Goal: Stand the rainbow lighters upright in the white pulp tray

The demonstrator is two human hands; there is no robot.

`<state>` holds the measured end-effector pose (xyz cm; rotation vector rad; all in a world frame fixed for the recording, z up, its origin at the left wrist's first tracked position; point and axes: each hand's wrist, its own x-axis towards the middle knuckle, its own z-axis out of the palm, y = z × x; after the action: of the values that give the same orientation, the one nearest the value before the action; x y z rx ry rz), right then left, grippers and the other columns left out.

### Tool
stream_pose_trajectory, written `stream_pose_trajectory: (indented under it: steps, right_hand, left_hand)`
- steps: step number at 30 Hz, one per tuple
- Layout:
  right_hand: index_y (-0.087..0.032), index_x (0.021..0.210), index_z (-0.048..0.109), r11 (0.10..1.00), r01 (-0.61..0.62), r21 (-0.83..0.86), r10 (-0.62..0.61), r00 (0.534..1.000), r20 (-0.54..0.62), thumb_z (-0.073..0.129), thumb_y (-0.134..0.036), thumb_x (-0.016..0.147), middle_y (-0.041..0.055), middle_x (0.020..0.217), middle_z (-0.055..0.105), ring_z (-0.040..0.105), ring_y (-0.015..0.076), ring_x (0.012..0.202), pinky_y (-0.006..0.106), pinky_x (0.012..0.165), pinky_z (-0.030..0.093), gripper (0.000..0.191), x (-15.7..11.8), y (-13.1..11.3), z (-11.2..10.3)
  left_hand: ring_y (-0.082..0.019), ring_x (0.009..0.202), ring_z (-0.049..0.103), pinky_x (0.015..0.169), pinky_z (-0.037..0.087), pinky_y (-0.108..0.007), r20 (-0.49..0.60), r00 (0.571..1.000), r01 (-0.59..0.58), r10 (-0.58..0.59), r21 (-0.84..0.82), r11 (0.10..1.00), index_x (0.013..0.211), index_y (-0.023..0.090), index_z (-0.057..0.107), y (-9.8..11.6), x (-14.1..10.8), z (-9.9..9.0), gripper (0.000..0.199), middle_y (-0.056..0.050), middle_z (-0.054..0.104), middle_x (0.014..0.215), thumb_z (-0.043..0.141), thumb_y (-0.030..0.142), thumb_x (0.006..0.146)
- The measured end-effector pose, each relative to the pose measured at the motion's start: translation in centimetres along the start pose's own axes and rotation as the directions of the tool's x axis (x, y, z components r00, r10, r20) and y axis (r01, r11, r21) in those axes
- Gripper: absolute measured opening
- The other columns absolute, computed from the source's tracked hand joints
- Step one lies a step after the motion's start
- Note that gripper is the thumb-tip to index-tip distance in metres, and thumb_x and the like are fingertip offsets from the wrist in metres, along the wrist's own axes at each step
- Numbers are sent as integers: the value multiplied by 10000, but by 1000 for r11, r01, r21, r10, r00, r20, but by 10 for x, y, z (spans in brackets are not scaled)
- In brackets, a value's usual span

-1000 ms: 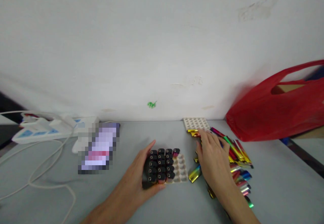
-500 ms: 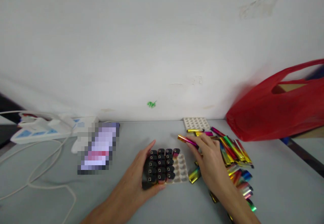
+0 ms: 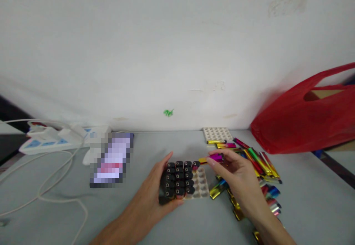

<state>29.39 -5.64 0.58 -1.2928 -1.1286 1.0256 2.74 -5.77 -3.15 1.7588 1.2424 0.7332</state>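
Note:
My left hand [image 3: 155,187] is wrapped round the left end of a block of black-capped tubes [image 3: 179,177], one finger at its far side and another along its near side. The tubes stand in rows in a pale tray [image 3: 202,191], whose right-hand holes show bare. Between the thumb and fingers of my right hand [image 3: 235,171] is a shiny magenta-and-yellow tube [image 3: 216,158]. Its yellow end points left, close to the far right capped tube; whether they touch I cannot tell. Loose shiny tubes [image 3: 260,162] lie in a pile around and beneath my right hand.
A second pale tray [image 3: 217,134] lies by the wall, behind the pile. A red bag [image 3: 302,121] stands at the right. On the left are a blurred phone [image 3: 113,158], a white power strip [image 3: 47,143] and a loose white cable [image 3: 62,200].
My right hand has turned the magenta-and-yellow tube and brought its yellow end down beside the filled rows. My left hand keeps its grip on the block. The whole view has shifted slightly.

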Motion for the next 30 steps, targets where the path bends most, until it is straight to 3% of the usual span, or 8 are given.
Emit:
stream_pose_trajectory:
  steps: [4,7,12,15,17,20,24,30]
  right_hand:
    - [-215,879,738,998,60,-18,-61,995,-76,897,-564,882,2,798,657,587,177,739,289,686,492,384,-6,3,-2]
    - [-229,905,680,997,59,44,-55,995,-85,795,-586,984,-2,812,637,582,171,741,275,678,493,384,-13,6,-1]
    - [-255,1037,656,946,-30,321,-17,990,142,634,-538,1112,-3,860,661,598,149,695,267,658,522,293,-23,12,9]
    - [-259,1058,656,889,-153,432,51,970,240,626,-554,1111,-57,699,517,408,116,528,222,484,373,302,-27,12,15]
    - [-233,946,658,834,-247,494,106,949,296,635,-637,1078,-82,644,371,256,107,517,217,460,275,426,-27,9,18]
    - [-219,681,522,770,-326,548,123,919,375,617,-770,1016,-68,626,318,230,114,558,248,516,292,652,-25,3,20]
    - [-247,605,360,754,-351,555,136,910,391,645,-787,969,-66,594,287,216,115,548,286,526,253,711,-24,4,18]
    - [-256,609,341,744,-383,547,190,907,376,685,-768,942,-82,586,243,171,112,535,306,516,189,701,-27,9,16]
  left_hand:
    - [-381,1432,643,1271,466,-598,-16,999,-33,33,-16,999,1707,316,330,0,2,1,1030,-135,623,1595,890,294,844]
    - [-378,1439,641,1268,470,-597,-12,999,-33,32,-17,999,1710,333,323,-1,3,0,1023,-123,622,1601,883,305,855]
    - [-385,1457,625,1288,444,-601,-13,999,-35,35,-1,999,1714,315,316,-1,2,0,1022,-136,605,1618,878,296,861]
    - [-383,1461,622,1283,454,-597,-11,999,-34,34,9,999,1711,321,312,-2,2,0,1021,-130,597,1627,876,290,860]
    - [-380,1467,617,1285,453,-595,-11,999,-32,32,13,999,1710,338,308,-3,2,1,1026,-118,590,1633,879,292,860]
    - [-376,1466,616,1291,443,-603,-6,1000,-24,24,14,1000,1717,364,293,-3,1,1,1039,-106,593,1629,877,275,862]
    - [-379,1450,627,1284,451,-608,-11,999,-30,30,11,999,1718,365,304,-5,1,1,1055,-106,603,1614,892,278,846]
    - [-375,1462,618,1285,452,-601,-6,999,-41,41,0,999,1726,380,294,-6,0,2,1047,-104,599,1619,885,292,866]
